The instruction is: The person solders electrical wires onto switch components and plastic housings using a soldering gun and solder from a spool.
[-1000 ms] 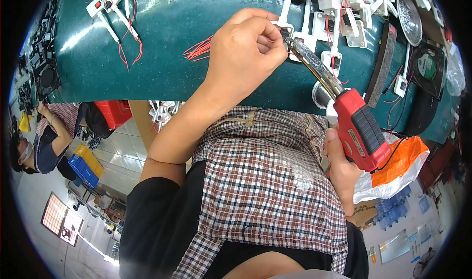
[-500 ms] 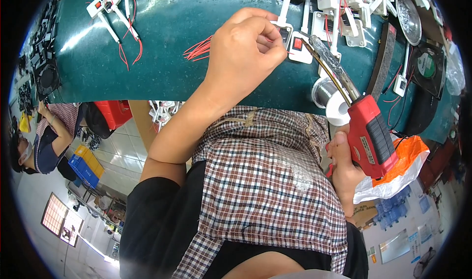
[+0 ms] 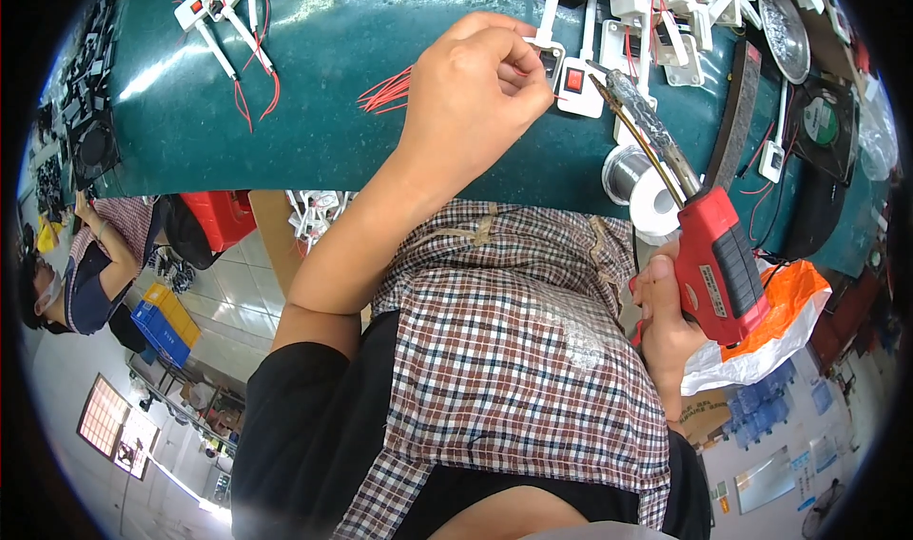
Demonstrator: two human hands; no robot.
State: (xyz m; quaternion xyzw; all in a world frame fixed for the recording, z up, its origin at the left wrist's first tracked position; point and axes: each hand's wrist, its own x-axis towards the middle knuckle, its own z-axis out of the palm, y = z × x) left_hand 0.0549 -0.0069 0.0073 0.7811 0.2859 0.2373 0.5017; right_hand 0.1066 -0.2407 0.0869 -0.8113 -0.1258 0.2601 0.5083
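My left hand (image 3: 480, 93) is closed in a pinch over the green table. A bundle of thin red wires (image 3: 385, 91) sticks out from its left side. Its fingertips are beside a white switch housing (image 3: 550, 57) with a white stem, partly hidden by the fingers. Just right of that lies another white housing with a red rocker switch (image 3: 574, 81). My right hand (image 3: 666, 316) grips a red soldering gun (image 3: 715, 269) with a black panel. The gun's long metal tip points up and left, near the red switch. Below the tip stands a solder wire spool (image 3: 651, 200).
Several white switch pieces (image 3: 656, 17) with red wires are heaped at the back right; a few more (image 3: 223, 17) lie back left. A dark bar (image 3: 734, 112), a round metal dish (image 3: 785, 31) and a black fan (image 3: 823, 126) are at the right. Another person (image 3: 90, 274) works far left.
The soldering gun's tip has dropped back slightly toward me and to the right. My left hand stays almost in place, still holding the red wires.
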